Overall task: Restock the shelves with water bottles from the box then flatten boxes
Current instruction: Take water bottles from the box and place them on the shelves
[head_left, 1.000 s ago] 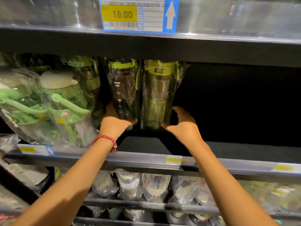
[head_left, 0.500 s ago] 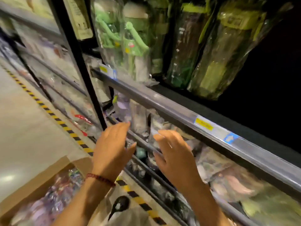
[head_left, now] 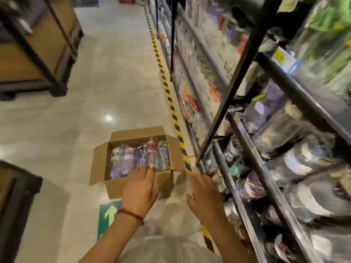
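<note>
An open cardboard box point(head_left: 117, 185) stands on the floor, flaps spread, with several plastic-wrapped water bottles point(head_left: 140, 156) lying inside. My left hand point(head_left: 140, 188), a red bead bracelet on its wrist, hovers over the box's near edge with fingers straight and empty. My right hand point(head_left: 206, 198) is beside it to the right, fingers relaxed, holding nothing, above the floor between box and shelves. The shelves point(head_left: 266, 168) on the right hold wrapped bottles, blurred by motion.
A yellow-and-black striped line point(head_left: 171, 99) runs along the shelf base. A green arrow sticker point(head_left: 109, 215) lies on the floor near the box. Dark wooden display units point(head_left: 38, 54) stand at the left, another point(head_left: 17, 205) at lower left. Polished aisle floor stretches ahead.
Both hands let go of the green bottles on the upper shelf and dropped down. The view swung left and down from the shelf to the box on the floor.
</note>
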